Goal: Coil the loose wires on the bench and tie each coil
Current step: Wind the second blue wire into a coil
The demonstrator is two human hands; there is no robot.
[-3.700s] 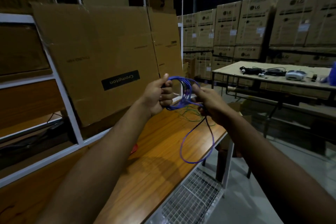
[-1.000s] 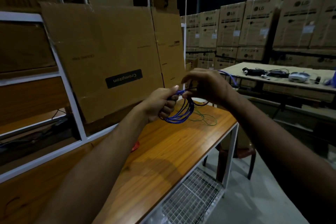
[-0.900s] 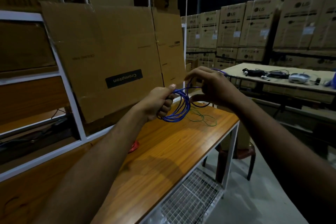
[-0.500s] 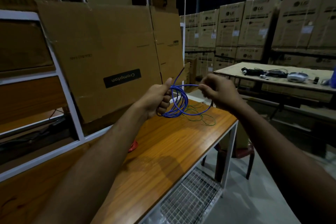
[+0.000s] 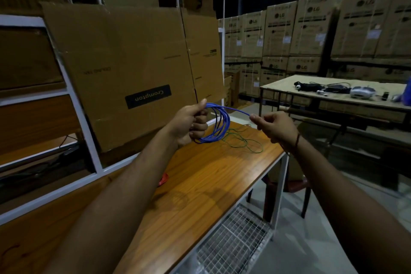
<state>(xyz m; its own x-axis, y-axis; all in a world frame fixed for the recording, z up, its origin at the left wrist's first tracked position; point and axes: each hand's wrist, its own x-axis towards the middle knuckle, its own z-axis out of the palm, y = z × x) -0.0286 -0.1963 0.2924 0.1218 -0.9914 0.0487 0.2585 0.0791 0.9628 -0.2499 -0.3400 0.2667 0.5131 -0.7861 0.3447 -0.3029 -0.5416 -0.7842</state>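
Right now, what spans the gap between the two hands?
In the head view, a taut blue wire tail runs from the left hand to the right hand.

I held the blue wire coil (image 5: 219, 125) upright above the bench (image 5: 200, 182); a loose green wire (image 5: 242, 142) lay beneath.

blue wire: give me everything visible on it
The blue wire is thin, plastic-looking, wound into several loose loops held upright above the far end of the wooden bench, not resting on it. The left hand grips the coil's side; the right hand pinches the free end, stretched taut from the top.
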